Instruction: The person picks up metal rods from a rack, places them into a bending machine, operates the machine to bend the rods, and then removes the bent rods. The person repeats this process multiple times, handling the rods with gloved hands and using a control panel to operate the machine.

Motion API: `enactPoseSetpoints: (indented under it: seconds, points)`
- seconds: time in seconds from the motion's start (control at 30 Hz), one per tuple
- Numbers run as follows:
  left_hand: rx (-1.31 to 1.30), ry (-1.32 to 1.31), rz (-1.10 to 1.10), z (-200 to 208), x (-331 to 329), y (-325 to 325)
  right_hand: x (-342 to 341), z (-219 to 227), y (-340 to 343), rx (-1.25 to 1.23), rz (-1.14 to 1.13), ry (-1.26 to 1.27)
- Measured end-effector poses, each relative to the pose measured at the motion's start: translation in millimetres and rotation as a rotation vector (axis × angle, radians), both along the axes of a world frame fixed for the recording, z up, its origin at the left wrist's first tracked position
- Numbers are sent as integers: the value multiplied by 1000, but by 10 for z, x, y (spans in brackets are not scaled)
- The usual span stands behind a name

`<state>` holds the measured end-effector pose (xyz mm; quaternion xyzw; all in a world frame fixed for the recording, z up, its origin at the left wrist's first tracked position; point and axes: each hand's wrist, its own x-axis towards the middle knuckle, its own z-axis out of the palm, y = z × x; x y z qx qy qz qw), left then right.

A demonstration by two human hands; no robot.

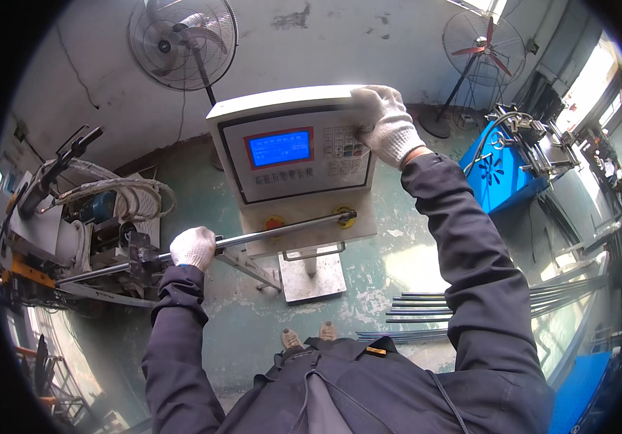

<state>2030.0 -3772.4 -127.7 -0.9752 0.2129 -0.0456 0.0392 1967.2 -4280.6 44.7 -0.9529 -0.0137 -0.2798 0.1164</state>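
Your dark jacket [311,394] was nearest, with both arms reaching out from it. Your left hand [194,247], in a white glove, was closed around the long metal rod [275,236]. That rod ran from the machine [50,231] on your left across the front of the control box [282,189], below its blue screen [280,147]. Its far end crossed in front of a yellow round plate [338,219] — touching or not, the view did not show.

Your right hand [389,126], gloved too, lay over the box's top right corner, close to the keys [340,150]. Whether it pinched the edge or just rested there, you could not tell.

To do this well, it seemed best to hold the rod still and off the red button [273,221]. Thick gloves could push two keys at once — so slow, single pokes while watching the screen looked safest.
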Motion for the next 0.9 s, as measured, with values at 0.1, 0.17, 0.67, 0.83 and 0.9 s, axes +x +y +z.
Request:
enactPoseSetpoints:
  seconds: [0.1, 0.17, 0.67, 0.83, 0.9]
  points:
    - [71, -61, -88, 23, -25, 18, -12, 116, 12, 13, 25, 23]
    - [-8, -27, -33, 43, -30, 1, -25, 192, 28, -20, -4, 59]
    - [-124, 34, 83, 184, -101, -82, 43, -193, 280, -381, -131, -73]
    - [-98, -6, 40, 169, -105, -55, 10, -212, 311, -329, -104, -87]
    - [-122, -10, 58, 159, -102, -65, -1, -207, 312, -327, -123, -49]
